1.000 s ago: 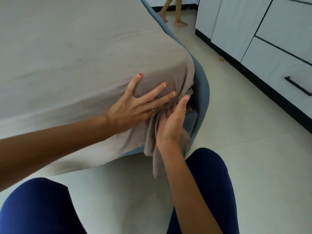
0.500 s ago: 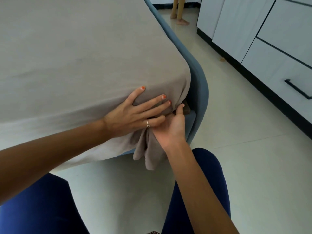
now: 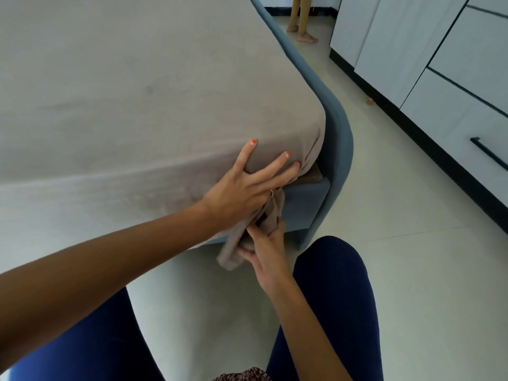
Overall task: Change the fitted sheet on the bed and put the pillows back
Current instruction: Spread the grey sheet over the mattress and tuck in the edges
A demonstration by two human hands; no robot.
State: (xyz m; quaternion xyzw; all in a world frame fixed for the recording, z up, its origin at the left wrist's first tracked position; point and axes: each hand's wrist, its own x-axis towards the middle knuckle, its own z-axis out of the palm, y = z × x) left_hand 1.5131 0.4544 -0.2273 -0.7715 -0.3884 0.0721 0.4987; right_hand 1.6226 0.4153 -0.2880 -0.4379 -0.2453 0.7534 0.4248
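A taupe fitted sheet [image 3: 143, 86] covers the mattress on a blue upholstered bed frame [image 3: 339, 141]. At the near right corner my left hand [image 3: 244, 188] presses flat on the sheet, fingers spread over the mattress edge. Just below it a loose bunch of sheet fabric [image 3: 247, 237] hangs down in front of the frame. My right hand [image 3: 268, 248] grips this hanging bunch, fingers curled into the cloth. A strip of brown mattress edge [image 3: 312, 177] shows at the corner under the sheet. No pillows are in view.
White cabinets with drawers [image 3: 445, 78] and a black plinth line the right wall. Another person's bare feet [image 3: 302, 34] stand on the pale tiled floor [image 3: 412, 257] at the far end of the aisle. My knees in dark blue leggings [image 3: 335, 298] are below.
My right hand has dropped from the mattress corner to the hanging fabric below and now grips it. My left hand stays pressed on the corner.
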